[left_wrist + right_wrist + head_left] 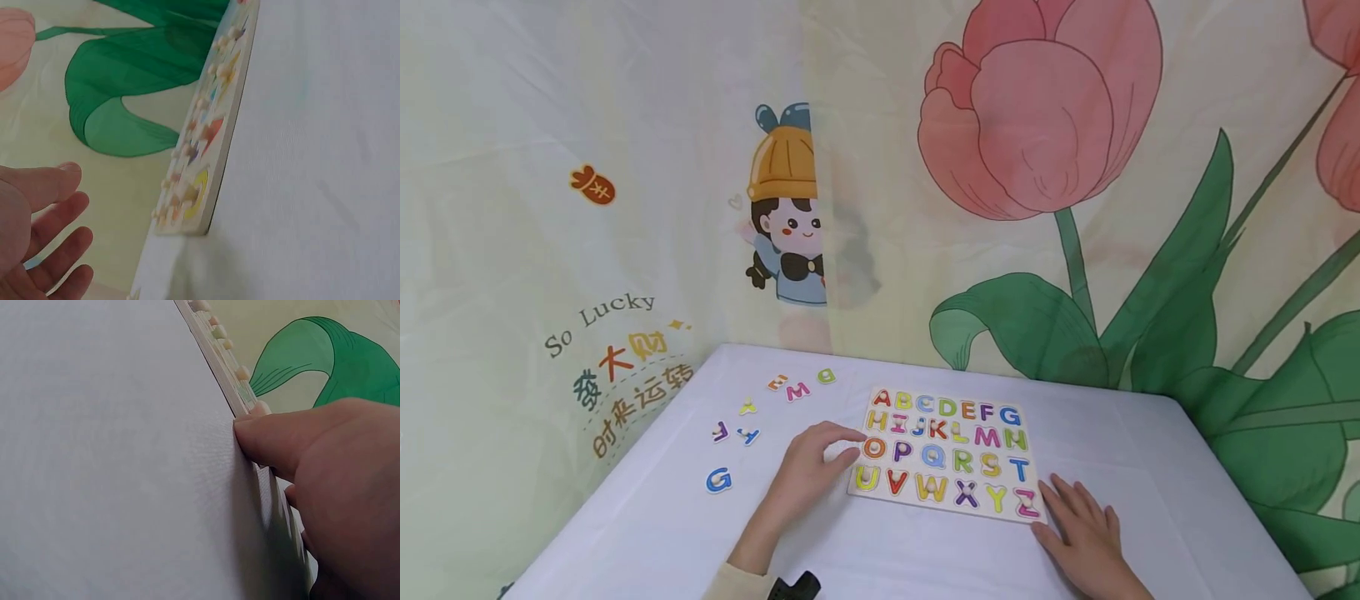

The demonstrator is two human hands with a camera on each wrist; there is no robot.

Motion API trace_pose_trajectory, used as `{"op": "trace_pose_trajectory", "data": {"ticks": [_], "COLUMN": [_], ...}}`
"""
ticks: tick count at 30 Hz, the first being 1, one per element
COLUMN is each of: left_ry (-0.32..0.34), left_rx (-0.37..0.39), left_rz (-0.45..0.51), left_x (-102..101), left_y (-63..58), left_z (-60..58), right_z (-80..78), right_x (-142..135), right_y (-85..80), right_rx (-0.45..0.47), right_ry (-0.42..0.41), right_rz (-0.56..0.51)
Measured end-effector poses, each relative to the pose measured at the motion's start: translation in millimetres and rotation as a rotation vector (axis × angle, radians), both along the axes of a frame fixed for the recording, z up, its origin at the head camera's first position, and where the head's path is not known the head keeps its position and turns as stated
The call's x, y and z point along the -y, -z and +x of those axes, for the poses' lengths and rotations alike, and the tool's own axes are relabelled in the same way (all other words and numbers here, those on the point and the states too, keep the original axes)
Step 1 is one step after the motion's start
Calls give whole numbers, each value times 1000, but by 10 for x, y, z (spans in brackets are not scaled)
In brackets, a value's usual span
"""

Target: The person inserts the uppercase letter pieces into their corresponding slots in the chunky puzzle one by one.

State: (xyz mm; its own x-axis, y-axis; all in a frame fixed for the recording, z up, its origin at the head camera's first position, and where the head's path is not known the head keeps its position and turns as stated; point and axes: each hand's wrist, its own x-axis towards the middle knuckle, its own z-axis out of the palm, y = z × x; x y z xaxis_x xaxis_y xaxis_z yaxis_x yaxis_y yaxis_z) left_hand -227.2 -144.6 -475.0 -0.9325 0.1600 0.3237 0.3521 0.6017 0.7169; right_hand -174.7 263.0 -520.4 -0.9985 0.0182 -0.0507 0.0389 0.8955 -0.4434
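Note:
A wooden alphabet puzzle board (947, 505) lies on the table with rows of coloured letters, many with small knobs. At its left edge, close to the orange letter O (873, 447), hovers my left hand (812, 471). Its thumb and fingers are apart with nothing between them; the left wrist view shows the same hand (44, 237) off the board. My right hand (1086, 533) rests at the board's lower right corner beside the pink letter Z (1027, 503). In the right wrist view, its thumb (269, 434) touches the board's edge; its other fingers are mostly hidden.
Loose letter pieces lie left of the board: a blue G (718, 480), a blue T (747, 436), a purple F (720, 431), a yellow Y (748, 407) and several others farther back. A white cloth covers the table (647, 533). Behind it hangs a printed curtain (880, 167).

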Motion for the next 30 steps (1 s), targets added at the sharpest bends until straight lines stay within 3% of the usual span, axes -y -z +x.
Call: {"op": "trace_pose_trajectory", "data": {"ticks": [6, 10, 15, 21, 30], "left_ry": [-99, -138, -183, -260, -263], "left_rx": [-89, -131, -46, 79, 193], "left_rz": [-65, -117, -177, -217, -206], "left_x": [545, 924, 1358, 1767, 1946], "left_y": [89, 75, 34, 111, 293], "left_z": [34, 67, 140, 256, 299], "right_z": [12, 19, 32, 25, -8], "right_x": [7, 15, 9, 4, -9], "right_y": [15, 14, -6, -29, 2], "right_rx": [9, 5, -15, -26, 0], "right_ry": [6, 4, 2, -3, 6], "right_rz": [-23, -16, -4, 1, -7]}}
